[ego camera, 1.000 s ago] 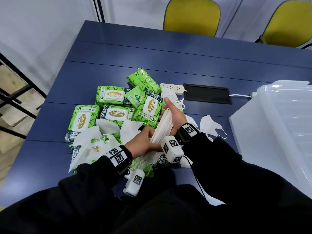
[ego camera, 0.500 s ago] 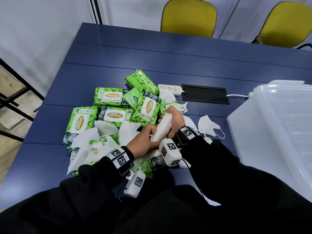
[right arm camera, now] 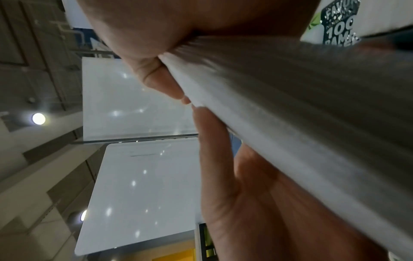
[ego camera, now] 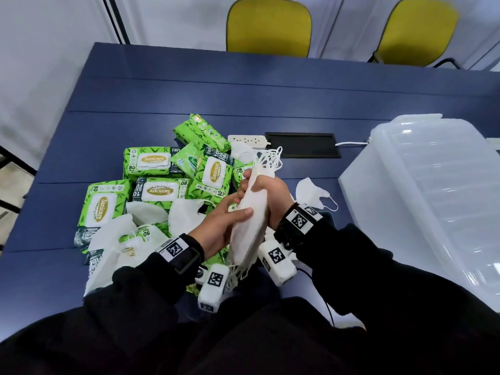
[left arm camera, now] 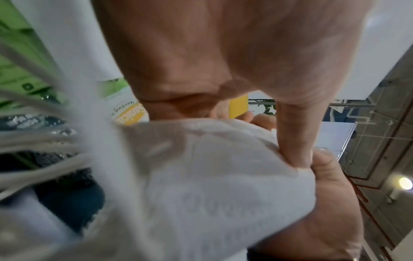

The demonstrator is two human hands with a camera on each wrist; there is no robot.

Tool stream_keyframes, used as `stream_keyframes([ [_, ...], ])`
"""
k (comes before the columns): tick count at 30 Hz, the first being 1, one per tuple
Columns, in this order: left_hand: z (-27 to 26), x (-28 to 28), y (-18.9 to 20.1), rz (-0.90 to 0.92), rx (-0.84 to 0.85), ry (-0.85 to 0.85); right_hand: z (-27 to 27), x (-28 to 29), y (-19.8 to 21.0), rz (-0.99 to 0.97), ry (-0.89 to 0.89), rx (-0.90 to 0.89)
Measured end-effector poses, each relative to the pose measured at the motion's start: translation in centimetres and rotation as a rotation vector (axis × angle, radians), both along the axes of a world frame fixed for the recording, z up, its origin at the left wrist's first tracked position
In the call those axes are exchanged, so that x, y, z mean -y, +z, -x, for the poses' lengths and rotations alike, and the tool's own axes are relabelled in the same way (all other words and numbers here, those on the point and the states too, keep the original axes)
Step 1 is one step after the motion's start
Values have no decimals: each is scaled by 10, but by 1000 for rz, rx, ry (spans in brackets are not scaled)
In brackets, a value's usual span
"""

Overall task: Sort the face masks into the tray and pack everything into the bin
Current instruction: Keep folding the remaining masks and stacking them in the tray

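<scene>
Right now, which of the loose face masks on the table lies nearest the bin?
The lone white mask just right of the right hand, on bare table beside the clear bin. The other loose masks lie left, among the green wipe packs.

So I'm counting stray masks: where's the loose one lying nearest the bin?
In the head view, the loose mask lies on the blue table, just right of the right hand, left of the clear bin.

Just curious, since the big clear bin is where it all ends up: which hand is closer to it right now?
The right hand. It grips the upper part of the mask stack, on the side toward the clear bin. The left hand holds the stack's far side, farther from the bin.
</scene>
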State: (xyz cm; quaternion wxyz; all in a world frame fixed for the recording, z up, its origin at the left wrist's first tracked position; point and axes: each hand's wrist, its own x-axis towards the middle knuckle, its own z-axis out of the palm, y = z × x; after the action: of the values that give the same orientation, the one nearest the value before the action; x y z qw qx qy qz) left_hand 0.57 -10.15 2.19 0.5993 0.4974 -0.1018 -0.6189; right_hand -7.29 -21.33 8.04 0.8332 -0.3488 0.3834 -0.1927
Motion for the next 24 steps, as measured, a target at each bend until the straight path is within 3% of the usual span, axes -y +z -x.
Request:
stream_keyframes([
  [3,11,3,7,18,-25,-161,14,1,5,71,34,11],
  [6,20,8,12,7,68,-191,33,11,3,203,78,-92],
  [9,30,14,16,16,157,-113,54,17,-5,222,113,-140],
  [13,51,26,24,72,138,27,82,7,-22,192,172,-95],
  [19,79,38,22,132,138,12,96,12,-15,119,25,-70],
  [24,85,45,27,137,239,65,105,19,-18,98,70,1],
])
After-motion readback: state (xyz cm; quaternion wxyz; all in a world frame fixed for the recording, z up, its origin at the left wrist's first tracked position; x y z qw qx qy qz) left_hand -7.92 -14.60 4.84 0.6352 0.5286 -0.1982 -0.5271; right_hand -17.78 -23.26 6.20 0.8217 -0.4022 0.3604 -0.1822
